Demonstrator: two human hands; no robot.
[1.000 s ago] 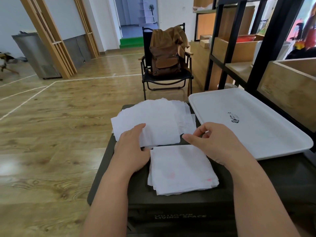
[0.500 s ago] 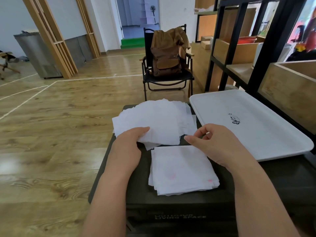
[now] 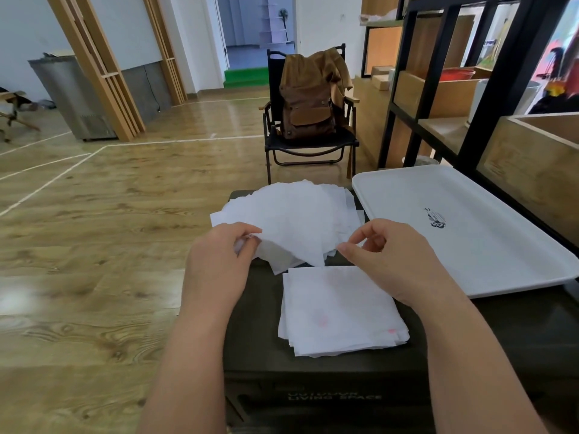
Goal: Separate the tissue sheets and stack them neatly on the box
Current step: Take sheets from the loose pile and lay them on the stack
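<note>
A dark green box stands in front of me. On its near half lies a neat stack of white tissue sheets with faint pink marks. Behind it, at the box's far end, spreads a loose fanned pile of tissue sheets. My left hand pinches the near left edge of the top loose sheet, lifting it slightly. My right hand pinches the same sheet's near right edge between thumb and forefinger.
A white tray with a small black logo rests to the right, overlapping the box. A black shelf frame with wooden crates stands at right. A folding chair holding a brown backpack stands beyond the box. Wooden floor lies to the left.
My left hand moved from lying on the loose pile's near edge to pinching a sheet. My right hand closed its thumb and finger on the sheet's right edge, and the sheet lifted.
</note>
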